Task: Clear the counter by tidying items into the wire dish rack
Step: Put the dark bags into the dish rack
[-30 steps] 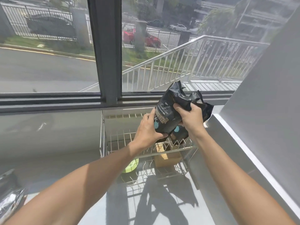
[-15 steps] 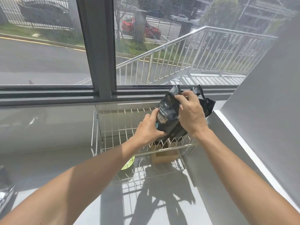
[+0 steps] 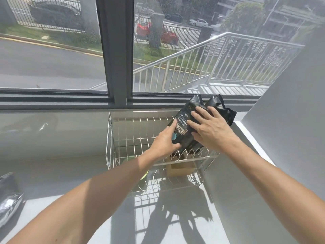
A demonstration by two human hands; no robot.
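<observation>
A black foil bag with printed lettering leans in the right end of the wire dish rack, its crumpled top rising above the rim. My left hand grips the bag's lower left side. My right hand lies flat across its front, fingers spread, pressing it toward the back right. Lower in the rack sit a brown cardboard box and a green item, partly hidden by my left forearm.
The rack stands on a glossy white counter under a window with a dark frame. A grey wall slopes along the right. A shiny silver foil bag lies at the counter's left edge.
Both hands have lowered the black bag from above the rack into its right end. My right hand went from gripping the top to lying flat on the front.
</observation>
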